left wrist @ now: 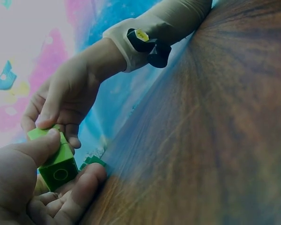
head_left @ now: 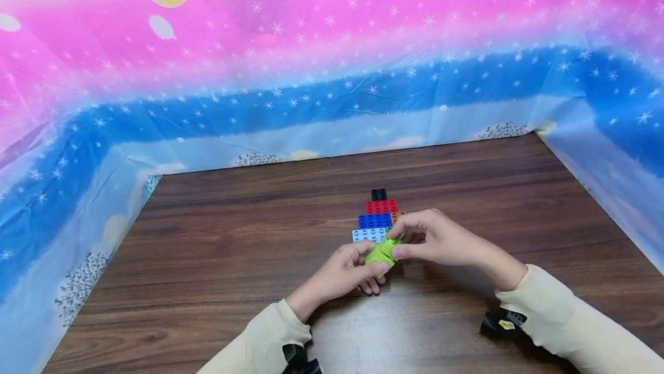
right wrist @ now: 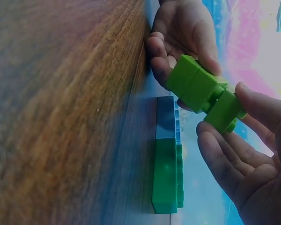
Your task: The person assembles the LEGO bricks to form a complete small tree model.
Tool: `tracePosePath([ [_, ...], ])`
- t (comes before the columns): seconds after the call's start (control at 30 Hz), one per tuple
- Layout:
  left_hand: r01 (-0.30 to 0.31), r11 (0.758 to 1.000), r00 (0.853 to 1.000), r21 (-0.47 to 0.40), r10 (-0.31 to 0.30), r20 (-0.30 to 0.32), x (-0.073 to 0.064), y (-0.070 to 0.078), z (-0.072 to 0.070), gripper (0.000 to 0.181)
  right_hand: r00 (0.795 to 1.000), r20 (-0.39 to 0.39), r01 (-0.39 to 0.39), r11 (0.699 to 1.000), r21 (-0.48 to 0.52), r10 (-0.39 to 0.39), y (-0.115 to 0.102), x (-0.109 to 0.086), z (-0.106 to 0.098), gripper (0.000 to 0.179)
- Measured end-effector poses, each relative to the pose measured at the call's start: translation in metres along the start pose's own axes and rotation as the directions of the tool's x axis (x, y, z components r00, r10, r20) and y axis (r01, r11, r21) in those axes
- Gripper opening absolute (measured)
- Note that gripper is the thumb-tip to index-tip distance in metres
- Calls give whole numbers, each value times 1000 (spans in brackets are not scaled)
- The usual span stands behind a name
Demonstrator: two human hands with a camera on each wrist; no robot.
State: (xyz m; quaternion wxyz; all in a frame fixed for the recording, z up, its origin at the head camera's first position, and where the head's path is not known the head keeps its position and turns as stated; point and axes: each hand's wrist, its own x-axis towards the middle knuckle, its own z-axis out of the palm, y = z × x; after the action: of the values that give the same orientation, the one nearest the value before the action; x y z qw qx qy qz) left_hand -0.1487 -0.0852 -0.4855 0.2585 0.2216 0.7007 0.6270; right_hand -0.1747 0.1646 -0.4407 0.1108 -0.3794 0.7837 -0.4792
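Just above the table my left hand point(head_left: 339, 273) grips a lime green block point(right wrist: 189, 86), its thumb on one face and fingers beneath. My right hand point(head_left: 441, 240) pinches a smaller lime green brick point(right wrist: 222, 112) between thumb and fingertips. In the right wrist view this brick sits tilted against the block's end, with studs partly showing between them; whether they are locked together I cannot tell. Beyond the hands lie a light blue brick point(head_left: 368, 234) and a dark green brick point(right wrist: 165, 176), side by side. My hands partly hide the green one in the head view.
Farther back, in rows, lie a blue brick point(head_left: 374, 221) beside a partly hidden orange brick point(head_left: 395, 216), a red brick point(head_left: 381, 206) and a black brick point(head_left: 379, 194). Printed cloth point(head_left: 332, 97) walls the back and sides of the wooden table point(head_left: 233, 235).
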Motion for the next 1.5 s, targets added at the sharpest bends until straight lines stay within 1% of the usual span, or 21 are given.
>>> tracePosePath([
  [0.1, -8, 1000, 1000, 15, 8, 4, 0, 1, 0, 27, 1000, 2, 29, 999, -27, -29, 0, 0, 0, 11],
  [0.27, -6, 1000, 1000, -17, 6, -9, 0, 2, 0, 29, 998, -36, 54, 997, -56, -56, 0, 1, 2, 14],
  [0.37, -3, 999, 1000, -39, 3, -17, 0, 1, -1, 29, 997, -56, 47, 997, -58, -50, 1, 2, 5, 13],
  [0.47, 0, 999, 1000, -42, -1, -17, 0, -1, 0, 27, 998, -56, 35, 998, -47, -38, 3, 1, 7, 12],
  [0.63, 3, 1000, 1000, -4, -3, -11, -2, -4, 1, 24, 999, -26, 24, 999, -23, -25, 5, -1, 9, 12],
  [0.77, 16, 1000, 1000, -2, -16, -15, -4, -5, 2, 23, 1000, -12, 27, 999, -18, -28, 4, -2, 11, 11],
  [0.9, 10, 1000, 999, -20, -11, -34, -5, -5, 1, 24, 999, -29, 44, 999, -22, -45, 6, 1, 14, 11],
  [1.07, 9, 999, 999, -50, -11, -42, -4, -4, 1, 25, 998, -41, 49, 999, -21, -50, 8, 3, 14, 11],
  [1.33, 10, 1000, 1000, -9, -10, -20, -2, -2, 1, 22, 1000, -16, 1, 1000, 15, 0, 2, 1, 10, 9],
  [1.5, 14, 1000, 1000, -7, -14, -10, 0, 0, 1, 20, 1000, -13, -2, 1000, 23, 2, 1, 1, 9, 9],
])
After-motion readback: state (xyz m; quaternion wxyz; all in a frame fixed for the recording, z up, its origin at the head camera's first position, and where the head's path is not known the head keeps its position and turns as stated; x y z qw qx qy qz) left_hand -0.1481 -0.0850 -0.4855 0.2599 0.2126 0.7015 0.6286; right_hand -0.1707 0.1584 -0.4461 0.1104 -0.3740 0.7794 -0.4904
